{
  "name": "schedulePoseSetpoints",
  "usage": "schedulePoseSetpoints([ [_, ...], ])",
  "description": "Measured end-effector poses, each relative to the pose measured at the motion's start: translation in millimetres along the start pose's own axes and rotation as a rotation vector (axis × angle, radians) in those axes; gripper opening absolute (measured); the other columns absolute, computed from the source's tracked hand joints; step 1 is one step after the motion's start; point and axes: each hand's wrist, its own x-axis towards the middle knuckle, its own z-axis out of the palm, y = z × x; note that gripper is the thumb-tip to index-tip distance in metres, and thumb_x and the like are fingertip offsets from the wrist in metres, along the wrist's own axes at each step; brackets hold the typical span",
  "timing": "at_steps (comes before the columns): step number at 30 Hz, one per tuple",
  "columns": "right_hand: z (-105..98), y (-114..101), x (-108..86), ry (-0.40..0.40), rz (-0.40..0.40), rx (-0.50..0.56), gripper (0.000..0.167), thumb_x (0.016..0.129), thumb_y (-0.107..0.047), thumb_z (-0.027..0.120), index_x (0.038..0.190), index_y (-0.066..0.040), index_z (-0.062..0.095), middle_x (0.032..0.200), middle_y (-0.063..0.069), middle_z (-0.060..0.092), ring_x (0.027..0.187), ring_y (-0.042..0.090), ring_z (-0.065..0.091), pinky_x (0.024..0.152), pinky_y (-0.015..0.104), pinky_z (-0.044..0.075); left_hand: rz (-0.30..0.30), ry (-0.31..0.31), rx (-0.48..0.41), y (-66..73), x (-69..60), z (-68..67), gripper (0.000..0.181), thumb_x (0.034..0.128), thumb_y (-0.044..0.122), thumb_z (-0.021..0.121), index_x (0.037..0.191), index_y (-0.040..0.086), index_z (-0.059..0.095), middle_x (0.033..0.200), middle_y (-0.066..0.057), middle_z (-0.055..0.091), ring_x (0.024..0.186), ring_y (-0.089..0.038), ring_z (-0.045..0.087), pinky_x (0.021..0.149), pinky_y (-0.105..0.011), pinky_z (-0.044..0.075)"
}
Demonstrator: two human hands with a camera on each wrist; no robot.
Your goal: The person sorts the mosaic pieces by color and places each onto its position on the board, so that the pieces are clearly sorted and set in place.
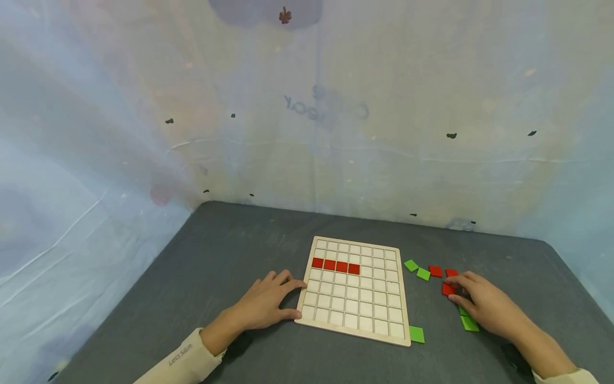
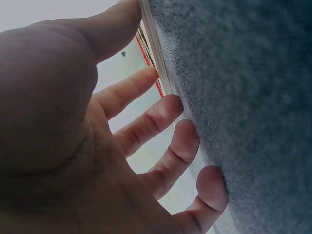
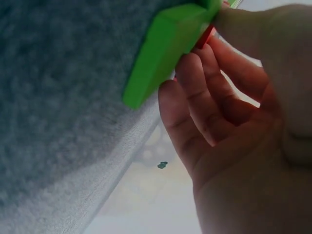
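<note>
A wooden grid board (image 1: 355,332) lies flat on the dark table, with several red tiles (image 1: 342,266) side by side in one row near its far end. My left hand (image 1: 264,301) rests at the board's left edge, thumb and index fingertips touching the rim, fingers spread; the left wrist view shows the fingers (image 2: 146,122) loosely bent beside that edge. At the right, my right hand (image 1: 491,304) has thumb and index finger at opposite sides of a loose red tile (image 1: 448,289), pinching it. Its other fingers (image 3: 195,92) are bent close to a green tile (image 3: 156,58).
Two green tiles (image 1: 411,265) and another red tile (image 1: 435,271) lie right of the board. One green tile (image 1: 417,335) sits at its near right corner, and more green tiles (image 1: 469,324) are partly under the right hand. A pale curtain (image 1: 336,133) hangs behind the table.
</note>
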Motion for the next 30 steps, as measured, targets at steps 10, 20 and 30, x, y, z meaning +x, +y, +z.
schedulePoseSetpoints([
  [10, 0.6, 0.0, -1.8, 0.026, -0.017, -0.018, 0.028, 0.090, -0.018, 0.073, 0.116, -0.011, 0.068, 0.101, 0.000, 0.059, 0.077, 0.003, 0.047, 0.063, 0.027, 0.042, -0.001, 0.001, -0.007, 0.0, 0.4, 0.1, 0.059, 0.0862, 0.053, 0.071, 0.140, 0.038, 0.052, 0.121, 0.009, 0.049, 0.096, -0.013, 0.040, 0.075, -0.039, 0.032],
  [20, 1.5, -1.4, -2.0, 0.035, -0.008, -0.031, 0.030, 0.091, -0.019, 0.072, 0.120, -0.011, 0.066, 0.104, 0.001, 0.060, 0.077, 0.004, 0.047, 0.063, 0.028, 0.041, -0.006, -0.008, 0.003, 0.0, 0.0, -0.9, 0.060, 0.0865, 0.053, 0.071, 0.141, 0.038, 0.051, 0.123, 0.008, 0.050, 0.097, -0.013, 0.040, 0.076, -0.040, 0.033],
  [30, -0.2, -6.0, -2.3, 0.033, -0.002, -0.032, 0.030, 0.091, -0.021, 0.072, 0.119, -0.012, 0.067, 0.105, 0.002, 0.060, 0.077, 0.006, 0.047, 0.063, 0.029, 0.040, 0.007, 0.000, 0.018, 0.7, -2.2, -1.6, 0.059, 0.0873, 0.053, 0.070, 0.141, 0.038, 0.052, 0.130, 0.008, 0.052, 0.107, -0.016, 0.047, 0.080, -0.047, 0.040],
])
